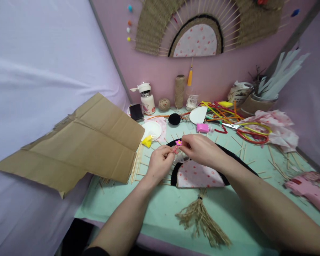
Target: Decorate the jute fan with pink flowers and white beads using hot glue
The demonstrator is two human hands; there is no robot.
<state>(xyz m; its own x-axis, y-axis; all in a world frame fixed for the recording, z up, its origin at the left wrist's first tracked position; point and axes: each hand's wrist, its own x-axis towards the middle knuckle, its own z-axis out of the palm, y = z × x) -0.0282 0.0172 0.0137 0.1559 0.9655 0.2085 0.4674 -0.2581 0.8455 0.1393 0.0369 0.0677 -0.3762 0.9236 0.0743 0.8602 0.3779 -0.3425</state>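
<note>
Both hands meet over a half-made fan (197, 174) of wooden sticks with a pink dotted fabric centre and black edging. A small pink flower (178, 142) with a yellow middle is pinched between my right hand (200, 147) and my left hand (161, 161). The fingertips of both hands touch at the flower's pink stem. A jute tassel (201, 220) hangs from the fan's base toward the table's near edge.
A large cardboard sheet (80, 142) lies at the left. Pipe cleaners (221, 112), scissors (245, 129), pink clay (202, 128), twine spools (179, 90), a bottle (147, 99) and a pink glue gun (309, 190) crowd the mint-green table (154, 206). A finished fan (197, 28) hangs on the wall.
</note>
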